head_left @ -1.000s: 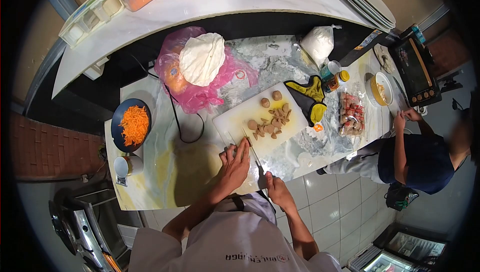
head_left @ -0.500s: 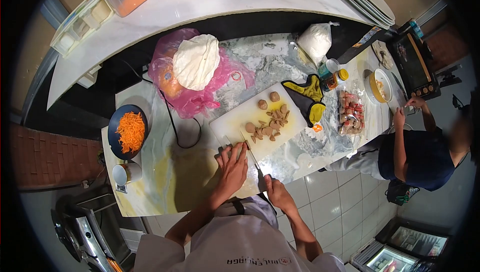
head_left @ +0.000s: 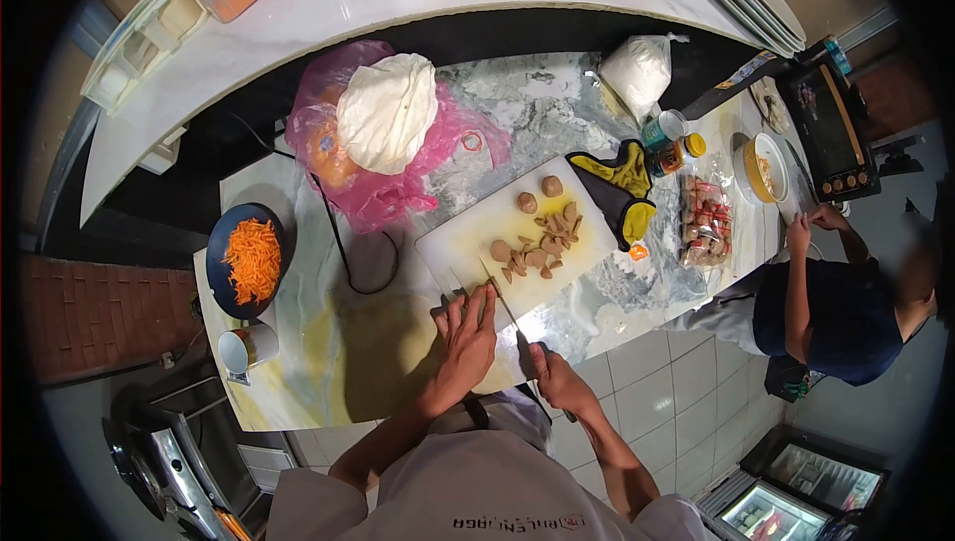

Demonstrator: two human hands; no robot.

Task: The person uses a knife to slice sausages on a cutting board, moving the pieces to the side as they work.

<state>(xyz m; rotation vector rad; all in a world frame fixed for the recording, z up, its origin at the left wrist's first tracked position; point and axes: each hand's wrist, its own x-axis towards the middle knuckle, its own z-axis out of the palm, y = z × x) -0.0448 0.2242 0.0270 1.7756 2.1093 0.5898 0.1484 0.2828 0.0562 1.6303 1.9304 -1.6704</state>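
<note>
My right hand (head_left: pixel 560 382) is wrapped round the dark handle of a knife (head_left: pixel 510 312), whose blade points away from me over the near edge of a white cutting board (head_left: pixel 453 241). Against the blade's left side are the fingertips of my left hand (head_left: pixel 468 337), bent down on the board; whatever lies under them is hidden. Sliced meatball pieces (head_left: pixel 542 251) are scattered beyond the blade. Two whole meatballs (head_left: pixel 526 203) sit near the board's far edge.
Left stand a dark plate of shredded carrot (head_left: pixel 253 261) and a mug (head_left: pixel 247 347). Flatbread (head_left: pixel 386 113) rests on a pink bag (head_left: pixel 383 205). A black-and-yellow glove (head_left: pixel 625 193), packed meatballs (head_left: pixel 706 223), jars and a bowl (head_left: pixel 759 168) lie right, near another person (head_left: pixel 826 317).
The view has shifted slightly. The knife stays beside my left fingertips, and a small brown piece visible there earlier is now hard to make out. The slices look much the same.
</note>
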